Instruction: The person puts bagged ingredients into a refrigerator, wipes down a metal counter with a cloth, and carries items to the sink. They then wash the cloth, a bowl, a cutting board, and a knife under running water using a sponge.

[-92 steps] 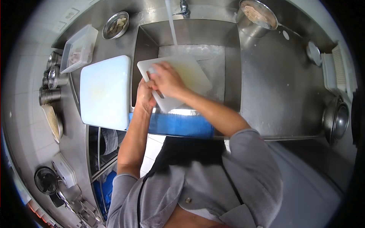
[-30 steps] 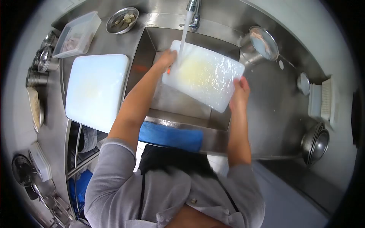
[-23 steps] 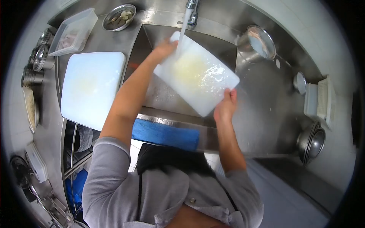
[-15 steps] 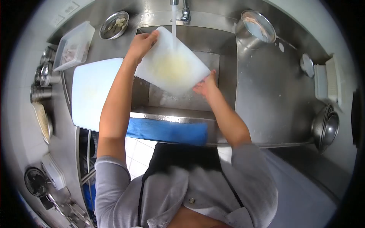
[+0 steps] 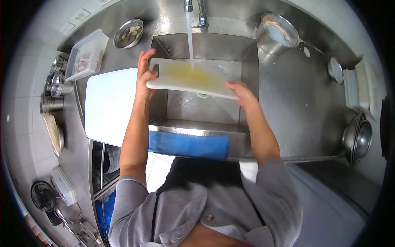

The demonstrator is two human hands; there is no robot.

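A white cutting board [image 5: 172,82] with a yellow stain is held tilted over the metal sink [image 5: 205,113]. My left hand [image 5: 146,77] grips its left end beside the dark handle slot, with some fingers raised. At the opposite end, my right hand [image 5: 242,94] is closed on the corner, thumb on top; its other fingers are partly hidden below. From the tap [image 5: 188,6] a stream of water falls onto the yellow patch.
Left of the sink lies another white board [image 5: 110,105]. Behind it stand a plastic tub [image 5: 86,55] and a metal bowl [image 5: 128,33]. A metal pot [image 5: 273,43] is at the back right. A blue cloth [image 5: 189,144] hangs along the sink's front edge.
The cutting board has turned from a diagonal position to nearly level and tipped flatter. My left hand has moved down, and my right hand slightly right. The water keeps running.
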